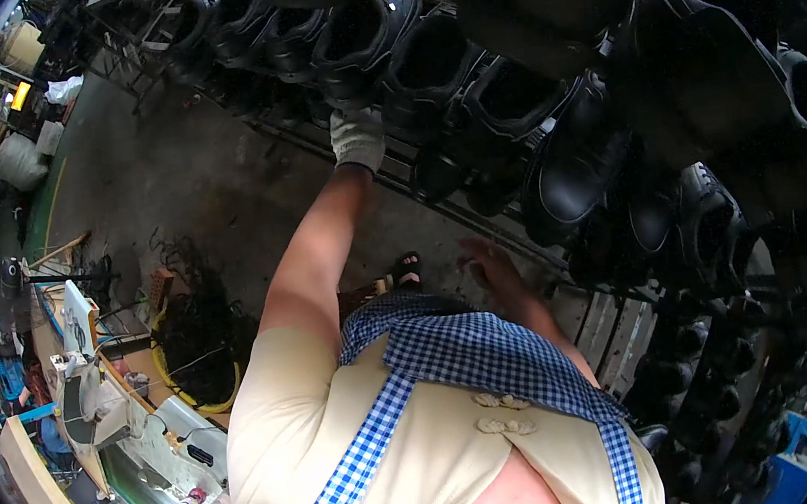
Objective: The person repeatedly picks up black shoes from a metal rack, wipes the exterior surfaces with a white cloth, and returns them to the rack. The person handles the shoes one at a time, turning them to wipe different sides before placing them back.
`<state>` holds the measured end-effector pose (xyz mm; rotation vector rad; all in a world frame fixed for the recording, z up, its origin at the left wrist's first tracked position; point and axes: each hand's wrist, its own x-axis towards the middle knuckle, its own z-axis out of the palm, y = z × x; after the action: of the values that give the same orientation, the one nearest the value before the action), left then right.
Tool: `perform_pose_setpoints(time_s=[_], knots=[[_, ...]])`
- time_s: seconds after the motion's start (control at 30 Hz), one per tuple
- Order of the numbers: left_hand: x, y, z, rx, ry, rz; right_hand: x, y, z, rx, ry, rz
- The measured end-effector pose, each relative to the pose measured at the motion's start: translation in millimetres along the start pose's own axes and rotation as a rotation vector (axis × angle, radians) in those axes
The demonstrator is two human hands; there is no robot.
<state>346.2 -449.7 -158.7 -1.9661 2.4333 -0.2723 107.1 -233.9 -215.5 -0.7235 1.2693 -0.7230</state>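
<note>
Looking down from the head view, we've got our gloved left hand [358,140] right under a black shoe [354,52] in the row along the rack [480,220]; its fingertips are hidden, so we can't tell if it's gripping. Our right hand [493,263] hangs just beside the rack, fingers loosely apart.

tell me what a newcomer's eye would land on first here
Probably the rows of black shoes filling the upper right. Next, the pale-gloved left hand at the near edge of those rows, in contrast to the bare right hand lower down. The blue-and-white checked apron at lower centre also stands out.
</note>
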Motion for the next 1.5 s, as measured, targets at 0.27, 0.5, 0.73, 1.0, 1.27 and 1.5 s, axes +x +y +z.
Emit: perform_pose_setpoints(time_s=[0.27, 0.5, 0.73, 1.0, 1.27, 1.5], knots=[[-47, 0, 6, -0.103, 0.276, 0.266, -2, -33, 24, -0.195, -0.022, -0.053], [-16, -1, 20, 0.039, -0.023, 0.047, 14, -21, 28, -0.237, -0.169, -0.086], [10, -24, 16, -0.085, 0.071, -0.016, -5, -17, 16, -0.118, -0.078, 0.018], [-74, -10, -45, -0.571, -0.105, 0.01, -9, -21, 16, -0.342, -0.082, -0.218], [-178, 27, -125, -2.41, -0.021, -0.708, -11, -78, 60, -0.275, -0.095, -0.86], [-213, 26, -174, -1.806, 0.051, -0.21, -28, -102, 69, 0.017, -0.482, -0.654]])
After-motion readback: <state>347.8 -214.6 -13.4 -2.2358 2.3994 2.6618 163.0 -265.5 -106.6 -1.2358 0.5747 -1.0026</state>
